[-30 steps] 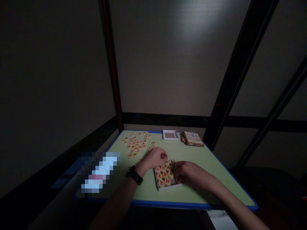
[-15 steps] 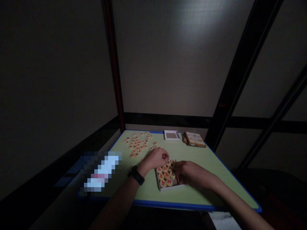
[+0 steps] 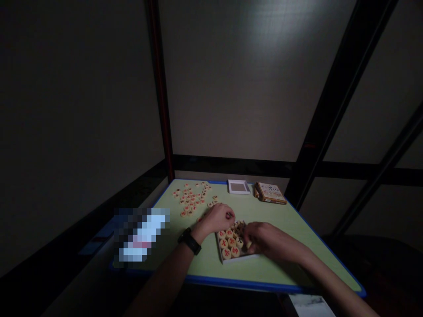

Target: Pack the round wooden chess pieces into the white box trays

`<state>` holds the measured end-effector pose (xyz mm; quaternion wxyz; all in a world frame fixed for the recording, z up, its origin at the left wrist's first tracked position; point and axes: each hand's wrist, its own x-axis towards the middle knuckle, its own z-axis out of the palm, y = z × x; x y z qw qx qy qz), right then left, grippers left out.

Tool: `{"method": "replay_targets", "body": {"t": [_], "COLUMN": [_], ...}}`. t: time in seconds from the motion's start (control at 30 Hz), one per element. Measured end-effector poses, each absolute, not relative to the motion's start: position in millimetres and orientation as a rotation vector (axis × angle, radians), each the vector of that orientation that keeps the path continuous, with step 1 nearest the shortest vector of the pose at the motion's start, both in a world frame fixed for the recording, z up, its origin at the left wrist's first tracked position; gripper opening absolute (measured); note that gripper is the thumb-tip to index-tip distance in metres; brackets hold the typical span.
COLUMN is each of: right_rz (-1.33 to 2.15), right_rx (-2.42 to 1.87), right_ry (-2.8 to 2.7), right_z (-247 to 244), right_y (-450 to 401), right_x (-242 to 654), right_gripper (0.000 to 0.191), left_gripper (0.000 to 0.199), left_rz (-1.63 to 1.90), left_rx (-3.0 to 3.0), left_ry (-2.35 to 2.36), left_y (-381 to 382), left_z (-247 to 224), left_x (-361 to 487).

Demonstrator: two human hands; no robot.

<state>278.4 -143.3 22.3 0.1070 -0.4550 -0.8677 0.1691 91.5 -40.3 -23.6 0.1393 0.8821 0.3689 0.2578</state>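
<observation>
A shallow white box (image 3: 239, 259) near the front of the table holds rows of round Chinese chess pieces (image 3: 232, 241) with red and black characters. My right hand (image 3: 269, 240) reaches over the box's right side, its fingers pinched on a pale chess piece (image 3: 249, 245) just above the tray. Over the far left corner of the box is my left hand (image 3: 218, 218), its fingers curled closed; what they hold, if anything, is hidden. A black wristband (image 3: 189, 241) sits on the left wrist.
Many loose chess pieces (image 3: 190, 201) are scattered on the green table's far left. An upturned white box lid (image 3: 238, 181) and a printed carton (image 3: 271, 193) lie at the back. A blurred bright screen (image 3: 145, 235) stands by the left edge.
My right fingers have lifted slightly in the box, and a pale piece now shows between them. My left hand stays almost as it was. The view has shifted a little.
</observation>
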Motion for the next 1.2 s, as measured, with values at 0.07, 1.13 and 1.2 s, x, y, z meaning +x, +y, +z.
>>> {"method": "replay_targets", "body": {"t": [0.07,1.13,1.2], "right_rz": [0.53,0.276,0.233], "right_rx": [-1.294,-1.323,-1.332], "right_ry": [-2.489,-2.48,-2.512], "right_z": [25,10,8], "right_y": [-144,-160,-157], "right_x": [281,277,278], "right_gripper": [0.019,0.021,0.022], "left_gripper": [0.023,0.022,0.022], "left_rz": [0.753,0.717,0.716], "left_rx": [2.549,2.54,2.534], "left_ry": [1.062,1.093,1.089], "left_y": [-40,-41,-40], "left_z": [-24,-23,-23], "left_x": [91,91,91]}}
